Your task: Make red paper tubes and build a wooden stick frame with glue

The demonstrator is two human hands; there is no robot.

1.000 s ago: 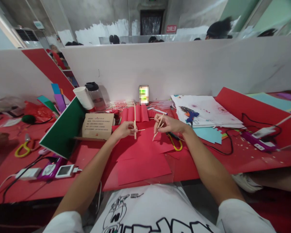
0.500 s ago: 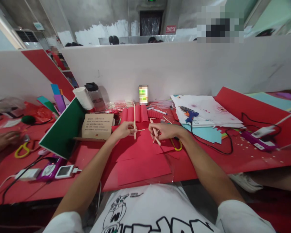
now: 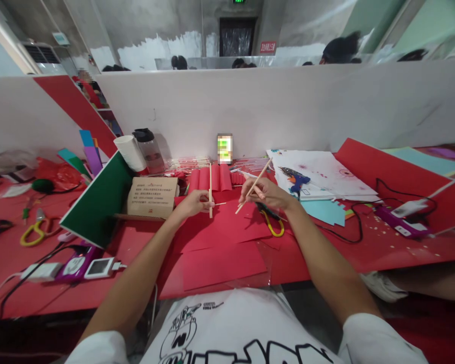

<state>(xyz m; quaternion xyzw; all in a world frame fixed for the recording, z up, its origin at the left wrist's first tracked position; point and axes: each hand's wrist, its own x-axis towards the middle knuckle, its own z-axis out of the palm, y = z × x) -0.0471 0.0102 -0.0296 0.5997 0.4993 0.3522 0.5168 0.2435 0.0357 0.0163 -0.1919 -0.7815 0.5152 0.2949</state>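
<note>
My left hand (image 3: 195, 203) is closed on thin wooden sticks (image 3: 211, 182) that point away from me. A short thin stick (image 3: 220, 203) pokes out sideways beside its fingertips. In my right hand (image 3: 268, 192), closed like a writing grip, a pale wooden stick (image 3: 266, 167) slants with its lower end near the red paper (image 3: 220, 232). Both hands are above this paper. Rolled or folded red strips (image 3: 214, 178) lie just beyond them. Yellow-handled scissors (image 3: 276, 228) rest below my right wrist.
A cardboard box (image 3: 151, 197) and a leaning green board (image 3: 98, 202) stand on the left. To the right are a blue glue gun (image 3: 299, 179) on white sheets (image 3: 333, 172), cables and a purple power strip (image 3: 404, 222). A lit phone (image 3: 224, 148) leans against the white partition (image 3: 288, 101).
My right hand has turned and lifted slightly, so its stick now slants up to the right. My left hand stays put. The other person's hand at the far left has left the view.
</note>
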